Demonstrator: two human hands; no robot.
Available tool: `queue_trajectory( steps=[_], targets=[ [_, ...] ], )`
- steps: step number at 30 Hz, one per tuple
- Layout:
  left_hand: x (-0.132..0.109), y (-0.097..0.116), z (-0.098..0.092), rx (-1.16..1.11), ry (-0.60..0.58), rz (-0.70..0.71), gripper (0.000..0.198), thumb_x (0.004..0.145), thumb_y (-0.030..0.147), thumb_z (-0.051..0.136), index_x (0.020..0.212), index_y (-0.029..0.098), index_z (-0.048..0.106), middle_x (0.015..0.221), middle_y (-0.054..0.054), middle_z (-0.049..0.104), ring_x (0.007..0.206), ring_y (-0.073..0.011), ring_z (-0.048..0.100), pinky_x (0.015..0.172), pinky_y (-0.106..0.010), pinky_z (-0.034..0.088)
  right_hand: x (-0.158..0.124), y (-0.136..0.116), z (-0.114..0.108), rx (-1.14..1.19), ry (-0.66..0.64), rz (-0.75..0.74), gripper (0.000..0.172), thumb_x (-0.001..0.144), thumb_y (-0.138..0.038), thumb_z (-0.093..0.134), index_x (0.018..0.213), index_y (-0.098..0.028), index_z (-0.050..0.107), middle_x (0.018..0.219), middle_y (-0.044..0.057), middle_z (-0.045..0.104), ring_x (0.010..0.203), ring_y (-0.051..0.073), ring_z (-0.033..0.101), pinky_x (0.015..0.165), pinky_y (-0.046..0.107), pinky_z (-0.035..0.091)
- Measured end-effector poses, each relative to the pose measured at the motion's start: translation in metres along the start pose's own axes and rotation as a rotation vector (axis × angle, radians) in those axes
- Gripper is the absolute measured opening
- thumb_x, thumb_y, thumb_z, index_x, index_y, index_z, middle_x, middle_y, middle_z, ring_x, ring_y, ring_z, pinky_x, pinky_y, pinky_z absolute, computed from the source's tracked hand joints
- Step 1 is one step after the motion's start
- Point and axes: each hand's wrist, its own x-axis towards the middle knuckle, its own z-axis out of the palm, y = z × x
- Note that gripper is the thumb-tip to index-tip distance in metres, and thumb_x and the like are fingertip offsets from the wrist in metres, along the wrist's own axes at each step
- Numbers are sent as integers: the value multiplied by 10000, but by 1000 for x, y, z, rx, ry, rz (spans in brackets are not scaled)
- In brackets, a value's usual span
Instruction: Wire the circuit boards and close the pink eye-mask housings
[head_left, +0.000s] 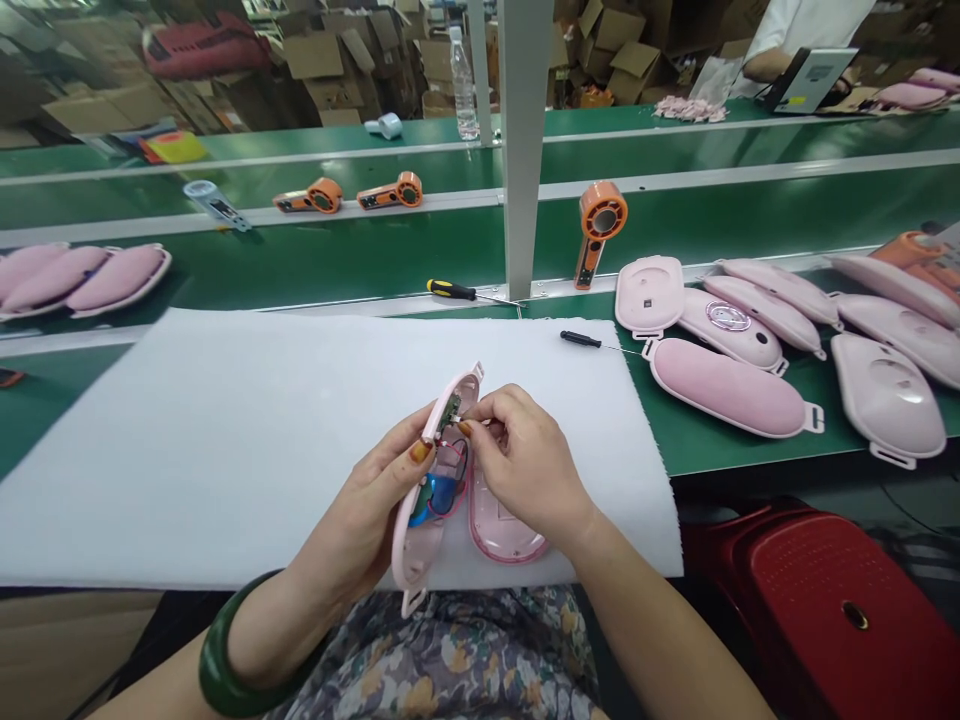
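My left hand [375, 500] grips an opened pink oval casing half [420, 545], tilted on its edge over the near edge of a white foam sheet [225, 440]. Inside it show a small green circuit board, a blue battery [441, 494] and red and black wires. My right hand [525, 460] pinches at the wires near the board, fingers closed. The other pink casing half [502, 530] lies flat beneath my right hand. A green bangle sits on my left wrist.
Several pink casings [727, 385] lie to the right on the green bench, more at far left [82, 275]. Two screwdrivers [454, 290] [581, 340] lie behind the foam. Orange handheld fans [596, 230] sit on the conveyor. A white post [523, 150] stands ahead. A red stool [825, 600] is lower right. Another person works at far right.
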Motion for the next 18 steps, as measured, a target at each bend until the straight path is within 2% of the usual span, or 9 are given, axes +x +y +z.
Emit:
queue_trajectory(
  steps=[4,7,14,18],
  targets=[
    [-1,-1,-2,20,-23,3,601,922,481,645,1479,301,510,1497,-53,613,1242,-328,629,885,-322,561,-3,0,-1,-179,56,-156,131,965,-164,524,939,-191,650,993,64,658,905,193,621,807,327,496],
    [-1,-1,-1,57,1,31,563,913,475,654,1446,322,556,1538,-23,579,1335,-324,565,977,-302,517,-3,0,1,-229,82,-229,162,973,-166,496,904,-184,642,950,68,654,881,193,614,777,320,495],
    [3,-2,-7,169,5,79,494,919,495,640,1398,383,604,1569,36,547,1448,-322,455,1152,-336,400,2,3,-1,-178,37,-216,150,960,-148,515,875,-193,630,890,39,641,815,163,604,753,287,477],
    [3,-2,-12,220,-4,73,490,921,513,632,1399,413,595,1589,47,521,1436,-317,471,1171,-350,375,4,5,-4,-164,10,-211,118,933,-125,554,877,-198,626,882,13,641,796,139,607,734,256,467]
  ],
)
